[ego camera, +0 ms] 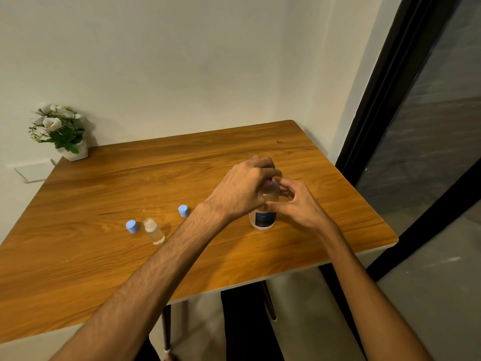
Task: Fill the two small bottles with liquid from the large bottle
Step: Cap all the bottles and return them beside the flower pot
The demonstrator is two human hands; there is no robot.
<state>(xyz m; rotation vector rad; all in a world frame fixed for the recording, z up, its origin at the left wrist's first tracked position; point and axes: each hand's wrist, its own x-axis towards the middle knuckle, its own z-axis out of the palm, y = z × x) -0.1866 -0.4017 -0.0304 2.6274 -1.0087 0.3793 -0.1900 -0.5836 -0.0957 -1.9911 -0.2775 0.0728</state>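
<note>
Standing upright on the wooden table (78,204): large clear dark-labelled bottle (263,217). Curling over its top, gripping the cap: left hand (240,190). Cupping its shoulder, fingers loosely bent: right hand (296,204). Left, uncapped: small clear bottle (154,231).

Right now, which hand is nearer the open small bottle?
Left. The left hand grips the large bottle top, right of the small bottle; the right hand is beyond it.

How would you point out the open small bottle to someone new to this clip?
Start at the wooden table and look left of the crossing forearms, near the front. The small bottle stands between two blue caps. It alone is clear, uncapped, and slimmer than the labelled large bottle under both hands.
</note>
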